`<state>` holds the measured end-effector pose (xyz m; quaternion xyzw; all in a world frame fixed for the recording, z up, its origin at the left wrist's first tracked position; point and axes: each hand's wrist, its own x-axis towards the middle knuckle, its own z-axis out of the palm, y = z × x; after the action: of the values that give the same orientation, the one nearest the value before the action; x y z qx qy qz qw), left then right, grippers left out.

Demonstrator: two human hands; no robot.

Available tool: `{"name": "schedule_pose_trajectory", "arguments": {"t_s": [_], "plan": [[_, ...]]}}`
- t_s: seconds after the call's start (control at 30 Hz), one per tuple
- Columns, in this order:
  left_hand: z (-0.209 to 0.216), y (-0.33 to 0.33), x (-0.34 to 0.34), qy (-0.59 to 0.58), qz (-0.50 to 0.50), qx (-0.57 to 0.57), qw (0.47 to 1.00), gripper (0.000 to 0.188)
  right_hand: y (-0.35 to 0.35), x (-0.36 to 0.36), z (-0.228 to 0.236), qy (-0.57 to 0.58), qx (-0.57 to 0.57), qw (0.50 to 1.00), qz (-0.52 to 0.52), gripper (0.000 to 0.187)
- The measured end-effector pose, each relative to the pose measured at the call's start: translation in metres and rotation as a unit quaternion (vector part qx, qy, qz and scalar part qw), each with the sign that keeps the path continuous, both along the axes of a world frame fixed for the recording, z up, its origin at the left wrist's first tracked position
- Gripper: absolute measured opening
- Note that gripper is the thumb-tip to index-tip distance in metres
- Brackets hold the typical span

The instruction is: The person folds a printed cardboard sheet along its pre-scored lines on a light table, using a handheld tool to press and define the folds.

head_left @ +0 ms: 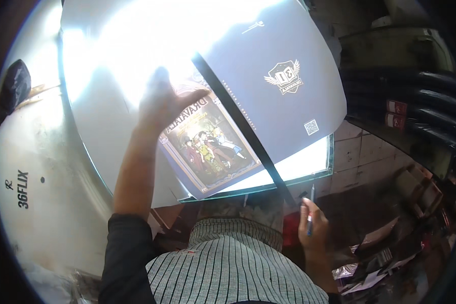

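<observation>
A large thin sheet (309,91) printed with dark blue panels lies on a brightly lit glass-topped light table (311,167). Its lettering reads mirrored, and one panel (207,147) carries a group of drawn figures. My left hand (159,99) presses flat on the sheet, thumb stretched out; glare washes out its fingertips. Slanting across the sheet, a narrow black strip (238,114) ends close to my right hand (314,223). That hand, just off the table's near edge, grips a slim pen-like tool (309,223) with a pale pointed tip and red and blue body. Its exact kind is unclear.
A pale surface (45,162) with a dark plastic bundle (16,86) lies to the left. On the right are shiny black wrapped rolls (410,86). Scraps of paper and foil (370,268) litter the lower right. The table's glass corner juts out near my right hand.
</observation>
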<state>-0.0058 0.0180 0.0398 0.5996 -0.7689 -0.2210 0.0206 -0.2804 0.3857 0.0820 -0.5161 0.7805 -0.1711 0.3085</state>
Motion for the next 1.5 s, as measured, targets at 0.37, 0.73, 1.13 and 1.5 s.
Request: {"name": "schedule_pose_trajectory", "arguments": {"t_s": [0.37,0.73,1.13,1.5], "plan": [[0.017,-0.064,0.0,-0.018,-0.028,0.163,0.986,0.074,0.021,0.092,-0.076,0.026,-0.058,0.979,-0.192,0.032],[0.017,-0.295,0.056,-0.29,0.053,-0.346,0.891,0.068,0.041,0.083,-0.044,0.157,-0.018,0.968,-0.193,0.04],[-0.009,-0.114,0.27,-0.208,-0.063,-0.318,0.923,0.08,-0.006,0.083,0.0,0.229,-0.011,0.97,-0.077,0.038],[-0.036,0.096,-0.024,-0.012,-0.044,-0.09,0.995,0.074,-0.037,0.086,0.008,0.125,0.123,0.968,-0.18,0.037]]}}
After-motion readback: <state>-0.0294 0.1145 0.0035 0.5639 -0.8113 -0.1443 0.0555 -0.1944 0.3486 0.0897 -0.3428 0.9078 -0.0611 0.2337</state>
